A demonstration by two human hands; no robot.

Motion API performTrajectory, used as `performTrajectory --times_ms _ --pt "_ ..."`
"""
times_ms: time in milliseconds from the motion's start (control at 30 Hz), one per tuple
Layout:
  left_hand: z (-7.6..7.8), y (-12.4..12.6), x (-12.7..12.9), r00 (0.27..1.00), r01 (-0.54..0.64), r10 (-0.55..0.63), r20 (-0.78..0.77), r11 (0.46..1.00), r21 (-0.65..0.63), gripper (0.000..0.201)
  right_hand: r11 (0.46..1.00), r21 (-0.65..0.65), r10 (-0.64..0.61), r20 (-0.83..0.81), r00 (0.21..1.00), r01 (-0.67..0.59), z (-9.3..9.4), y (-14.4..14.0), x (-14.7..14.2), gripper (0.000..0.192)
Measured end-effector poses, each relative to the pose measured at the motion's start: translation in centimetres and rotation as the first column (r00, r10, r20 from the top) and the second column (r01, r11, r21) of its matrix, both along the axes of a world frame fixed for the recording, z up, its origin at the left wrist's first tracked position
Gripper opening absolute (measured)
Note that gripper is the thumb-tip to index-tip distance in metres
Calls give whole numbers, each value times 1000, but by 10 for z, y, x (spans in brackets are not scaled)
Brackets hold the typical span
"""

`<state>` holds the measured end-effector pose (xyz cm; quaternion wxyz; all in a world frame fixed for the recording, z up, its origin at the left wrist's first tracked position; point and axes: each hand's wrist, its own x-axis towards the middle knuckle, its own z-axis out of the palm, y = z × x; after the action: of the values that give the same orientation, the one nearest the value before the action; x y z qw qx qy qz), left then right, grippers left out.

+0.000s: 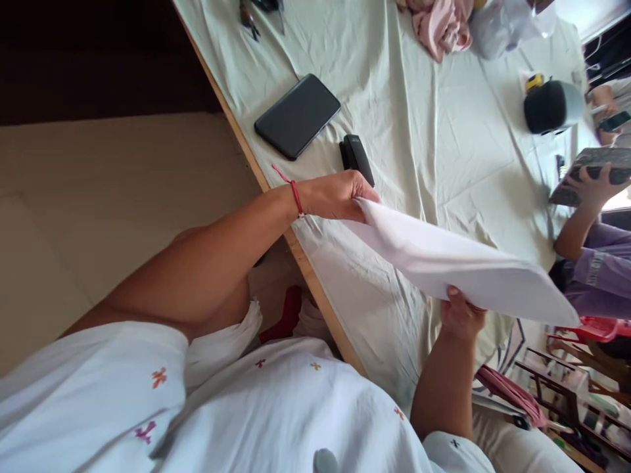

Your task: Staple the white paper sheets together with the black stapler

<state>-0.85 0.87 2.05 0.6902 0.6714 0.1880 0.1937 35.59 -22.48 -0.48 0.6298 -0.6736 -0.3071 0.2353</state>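
Observation:
I hold a folded white cloth [458,263] just above the table, stretched between both hands. My left hand [338,196], with a red thread around its wrist, pinches the cloth's near corner at the table's edge. My right hand [461,314] grips the cloth from below along its lower edge. A small black case [357,157] lies just beyond my left hand, and a flat black phone [297,116] lies further on.
A pale wrinkled sheet [444,144] covers the table. Pink fabric [441,26], scissors [249,16] and a black round object [548,106] lie at the far side. Another person in a purple sleeve [594,269] holds a dark patterned object [591,174] at the right.

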Motion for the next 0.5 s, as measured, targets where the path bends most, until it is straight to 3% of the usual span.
performTrajectory --times_ms 100,333,500 --pt "4 0 -4 999 23 -20 49 998 -65 24 998 56 32 50 998 -35 4 -2 9 65" --pt "-6 8 -3 993 50 -46 -113 998 38 13 995 16 101 37 994 -101 -12 -3 17 52" --pt "-2 1 0 999 32 -32 19 999 9 15 996 49 66 43 997 -68 -6 -1 13 64"
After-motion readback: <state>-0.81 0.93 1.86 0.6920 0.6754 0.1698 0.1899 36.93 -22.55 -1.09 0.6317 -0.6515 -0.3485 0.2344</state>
